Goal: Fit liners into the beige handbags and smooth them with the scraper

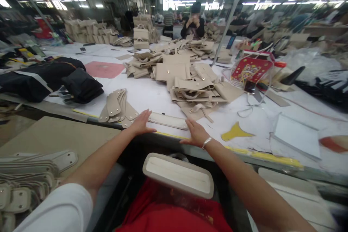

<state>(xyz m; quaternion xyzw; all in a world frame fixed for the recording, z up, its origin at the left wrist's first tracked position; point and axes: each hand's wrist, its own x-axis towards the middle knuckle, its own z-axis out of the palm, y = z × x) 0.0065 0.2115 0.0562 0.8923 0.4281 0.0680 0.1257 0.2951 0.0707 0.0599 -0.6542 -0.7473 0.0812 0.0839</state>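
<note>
A long, narrow beige leather-like strip [168, 120] with metal studs near its end lies along the table's front edge. My left hand [140, 122] rests at its left end, fingers stretched out and thumb apart. At the right end my right hand [196, 134], with a bracelet at the wrist, touches the strip with spread fingers. Left of my left hand, several beige studded pieces [116, 108] lie fanned out. Below the table edge, over my lap, is a rounded beige panel [178, 175] with a white face.
Beige bag parts [174, 69] are heaped mid-table. Black bundles [43, 76] and a pink sheet [104, 69] lie left; a yellow piece [237, 132], white block [297, 136] and red bag [251, 69] right. Stacked strips [27, 174] sit lower left. A person [193, 25] sits opposite.
</note>
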